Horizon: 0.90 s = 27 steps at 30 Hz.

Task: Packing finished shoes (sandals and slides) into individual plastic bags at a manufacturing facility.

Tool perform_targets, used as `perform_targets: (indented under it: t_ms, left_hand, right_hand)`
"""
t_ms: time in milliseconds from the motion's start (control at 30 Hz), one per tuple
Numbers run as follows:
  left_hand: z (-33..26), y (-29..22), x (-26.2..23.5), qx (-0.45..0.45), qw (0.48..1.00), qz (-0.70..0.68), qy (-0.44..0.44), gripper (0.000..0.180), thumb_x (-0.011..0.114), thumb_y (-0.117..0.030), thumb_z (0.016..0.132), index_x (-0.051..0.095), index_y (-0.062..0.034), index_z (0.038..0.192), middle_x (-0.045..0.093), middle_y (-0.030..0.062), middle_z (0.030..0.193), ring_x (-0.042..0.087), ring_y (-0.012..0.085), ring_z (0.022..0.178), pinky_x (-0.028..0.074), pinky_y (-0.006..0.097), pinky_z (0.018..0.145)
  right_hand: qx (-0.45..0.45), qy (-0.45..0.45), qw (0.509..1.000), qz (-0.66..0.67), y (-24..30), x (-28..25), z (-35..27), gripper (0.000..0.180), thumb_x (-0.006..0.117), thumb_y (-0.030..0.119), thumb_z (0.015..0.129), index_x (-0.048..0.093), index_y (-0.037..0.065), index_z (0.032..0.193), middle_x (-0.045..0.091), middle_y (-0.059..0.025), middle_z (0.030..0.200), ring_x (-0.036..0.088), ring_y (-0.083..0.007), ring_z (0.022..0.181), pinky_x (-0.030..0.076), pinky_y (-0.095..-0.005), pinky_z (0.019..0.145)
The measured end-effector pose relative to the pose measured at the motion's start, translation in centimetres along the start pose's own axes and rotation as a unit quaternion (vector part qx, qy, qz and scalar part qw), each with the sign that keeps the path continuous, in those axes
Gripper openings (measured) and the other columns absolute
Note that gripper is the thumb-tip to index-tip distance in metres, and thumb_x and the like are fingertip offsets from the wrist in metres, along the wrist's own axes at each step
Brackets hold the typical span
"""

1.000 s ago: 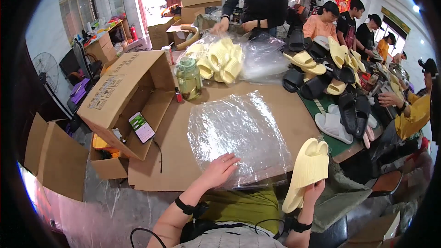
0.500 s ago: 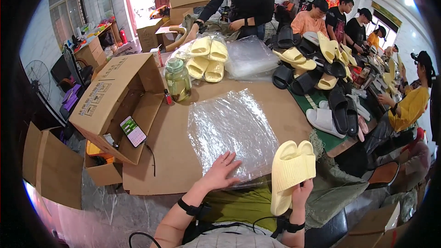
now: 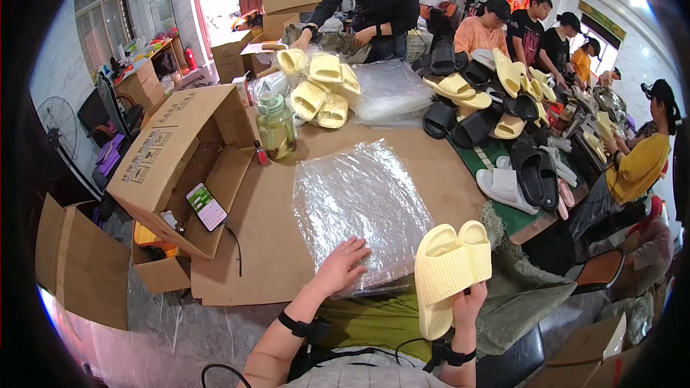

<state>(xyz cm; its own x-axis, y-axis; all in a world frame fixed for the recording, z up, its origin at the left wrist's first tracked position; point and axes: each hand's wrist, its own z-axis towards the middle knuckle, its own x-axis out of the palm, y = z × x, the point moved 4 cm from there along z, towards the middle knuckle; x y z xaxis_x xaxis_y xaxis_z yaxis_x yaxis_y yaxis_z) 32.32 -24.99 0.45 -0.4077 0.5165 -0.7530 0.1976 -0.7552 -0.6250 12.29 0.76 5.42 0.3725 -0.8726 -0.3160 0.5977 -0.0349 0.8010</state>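
Note:
My left hand [image 3: 342,266] lies with fingers spread on the near edge of a stack of clear plastic bags [image 3: 366,201], spread flat on brown cardboard. Off the stack's near right corner, my right hand [image 3: 468,305] grips a pair of pale yellow slide slippers [image 3: 451,273] from below. The two slippers stand side by side, toe ends up, partly overlapping. My right fingers are partly hidden behind them.
An open cardboard box [image 3: 180,165] with a phone [image 3: 207,206] leaning in it stands left. Behind are a green-lidded jar [image 3: 276,129], a small red bottle [image 3: 260,152] and bagged yellow slippers [image 3: 325,93]. Mixed slippers [image 3: 503,115] crowd the right. Co-workers stand beyond.
My right hand has turned the slippers slightly, showing more of the second one. My left hand has slid a little left. Across the table, a co-worker's hand has shifted the bagged slippers.

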Motion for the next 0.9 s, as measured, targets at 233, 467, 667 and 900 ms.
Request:
perform_targets:
  t_ms: [233, 467, 667, 900]
  left_hand:
    - [0.5, 0.2, -0.1, -0.051, 0.995, -0.081, -0.035, 0.032, 0.056, -0.019, 0.099, 0.064, -0.0097, 0.128, 0.053, 0.0135, 0.145, 0.042, 0.0329, 0.140, 0.034, 0.042, 0.116]
    - [1.2, -0.6, -1.7, -0.111, 0.953, -0.264, -0.099, 0.032, 0.052, -0.018, 0.103, 0.063, -0.0057, 0.131, 0.058, 0.0121, 0.141, 0.049, 0.0244, 0.136, 0.038, 0.035, 0.113]
    - [1.0, -1.1, -3.5, -0.122, 0.940, -0.302, -0.105, 0.032, 0.052, -0.017, 0.104, 0.063, -0.0046, 0.132, 0.058, 0.0114, 0.141, 0.050, 0.0216, 0.135, 0.037, 0.033, 0.113]
    - [0.3, -3.4, -4.2, -0.034, 0.988, -0.134, -0.075, 0.034, 0.054, -0.019, 0.100, 0.063, -0.0095, 0.131, 0.050, 0.0133, 0.148, 0.040, 0.0343, 0.142, 0.033, 0.043, 0.117]
  right_hand:
    - [-0.019, 0.045, 0.997, -0.052, 0.5, 0.3, -0.5, 0.041, 0.075, 0.005, 0.078, 0.069, 0.005, 0.119, 0.065, -0.0171, 0.123, 0.060, -0.0350, 0.117, 0.048, -0.0399, 0.095]
    - [-0.094, 0.271, 0.949, -0.131, 3.8, 4.8, -2.0, 0.035, 0.074, 0.015, 0.077, 0.069, 0.006, 0.111, 0.066, -0.0187, 0.105, 0.066, -0.0392, 0.090, 0.055, -0.0461, 0.076]
    - [-0.051, 0.322, 0.933, -0.153, 3.8, 6.5, -1.8, 0.029, 0.071, 0.022, 0.082, 0.067, 0.004, 0.106, 0.063, -0.0213, 0.096, 0.065, -0.0393, 0.079, 0.054, -0.0484, 0.070]
    - [-0.076, 0.301, 0.920, -0.238, 3.7, 7.3, -1.3, 0.029, 0.067, 0.029, 0.090, 0.065, 0.000, 0.091, 0.063, -0.0208, 0.081, 0.064, -0.0397, 0.069, 0.053, -0.0481, 0.061]
